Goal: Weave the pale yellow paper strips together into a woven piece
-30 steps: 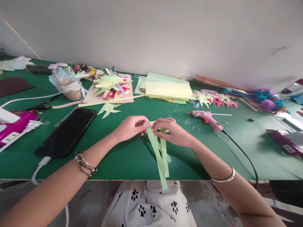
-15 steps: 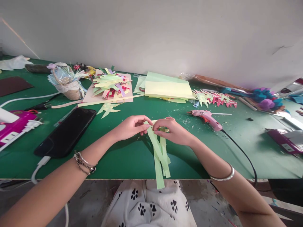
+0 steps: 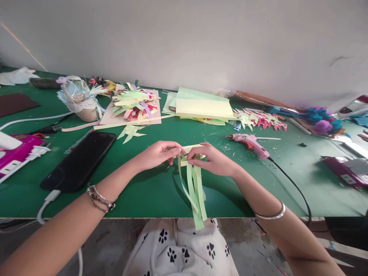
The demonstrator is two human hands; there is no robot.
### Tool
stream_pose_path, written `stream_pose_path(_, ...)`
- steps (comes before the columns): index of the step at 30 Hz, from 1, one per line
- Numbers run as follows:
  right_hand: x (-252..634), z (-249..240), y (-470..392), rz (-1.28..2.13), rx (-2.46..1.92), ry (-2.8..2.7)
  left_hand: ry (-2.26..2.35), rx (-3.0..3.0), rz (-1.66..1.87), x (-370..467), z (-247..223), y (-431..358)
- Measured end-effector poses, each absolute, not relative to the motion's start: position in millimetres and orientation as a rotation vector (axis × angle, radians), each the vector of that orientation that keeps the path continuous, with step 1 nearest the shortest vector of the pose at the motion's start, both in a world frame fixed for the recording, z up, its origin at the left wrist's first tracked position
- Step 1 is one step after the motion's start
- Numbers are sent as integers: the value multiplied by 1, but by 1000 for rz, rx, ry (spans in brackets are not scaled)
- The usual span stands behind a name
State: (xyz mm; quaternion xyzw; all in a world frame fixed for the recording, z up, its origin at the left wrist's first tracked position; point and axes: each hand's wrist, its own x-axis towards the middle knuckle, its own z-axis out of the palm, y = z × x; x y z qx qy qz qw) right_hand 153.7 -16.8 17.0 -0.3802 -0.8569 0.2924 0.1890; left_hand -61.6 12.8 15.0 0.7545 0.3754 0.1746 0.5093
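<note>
Above the front part of the green table, my left hand (image 3: 165, 153) pinches a thin pale green paper strip (image 3: 183, 188) near its upper end; the strip hangs down edge-on. Just to the right, my right hand (image 3: 211, 159) is closed on a bunch of pale green and yellowish paper strips (image 3: 196, 195), whose ends dangle past the table edge. Between the hands, short yellowish strips lie across the green ones. My right fingers partly cover where the strips meet.
A pink glue gun (image 3: 251, 143) lies to the right, its black cord running forward. A black phone (image 3: 80, 161) with a white cable is at left. Behind are paper sheets (image 3: 204, 109), a heap of cut strips (image 3: 135, 101), a braided paper chain (image 3: 264, 119) and a small basket (image 3: 86, 111).
The strip in my left fingers has turned from lying flat across the others to edge-on, and swung left, apart from the bunch. The yellowish crosspiece shows more. Both hands stay nearly in place.
</note>
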Motion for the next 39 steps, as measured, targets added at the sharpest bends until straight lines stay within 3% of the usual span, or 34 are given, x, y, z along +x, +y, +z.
stream_pose_path(28, 151, 18, -12, 813, -919, -2356, 967, 2075, 561, -49, 12, 1)
stream_pose_path(39, 149, 13, -10, 829, -1103, -2327, 970, 1761, 606, -47, 4, 2)
